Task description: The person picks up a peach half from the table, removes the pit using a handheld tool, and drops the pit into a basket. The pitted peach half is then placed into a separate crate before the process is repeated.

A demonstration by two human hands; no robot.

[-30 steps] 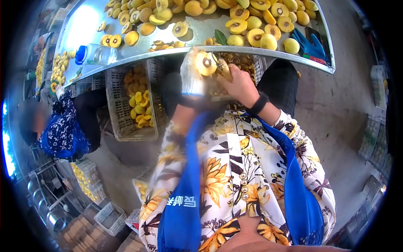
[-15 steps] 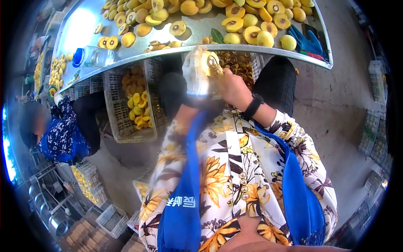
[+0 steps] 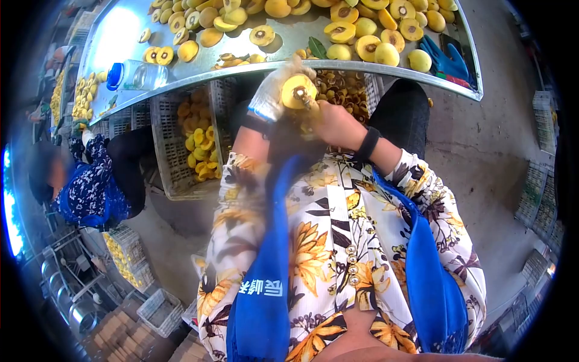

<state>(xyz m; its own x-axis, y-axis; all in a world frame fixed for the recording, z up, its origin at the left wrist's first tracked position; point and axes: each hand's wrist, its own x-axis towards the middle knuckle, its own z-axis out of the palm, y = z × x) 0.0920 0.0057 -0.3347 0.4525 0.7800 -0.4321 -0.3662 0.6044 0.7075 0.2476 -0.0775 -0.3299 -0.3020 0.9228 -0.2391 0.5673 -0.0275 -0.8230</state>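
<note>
Gloved fingers of the left hand wrap snugly around a halved yellow fruit. Its cut face and dark pit point up toward the wearer, and it looks too round to show a long axis. It sits just in front of the steel table's near edge. The bare right hand touches its lower side, fingers curled shut on a small blurred tool. On the table lie more fruit halves, a blue glove and a clear bottle. Under it stands a crate.
</note>
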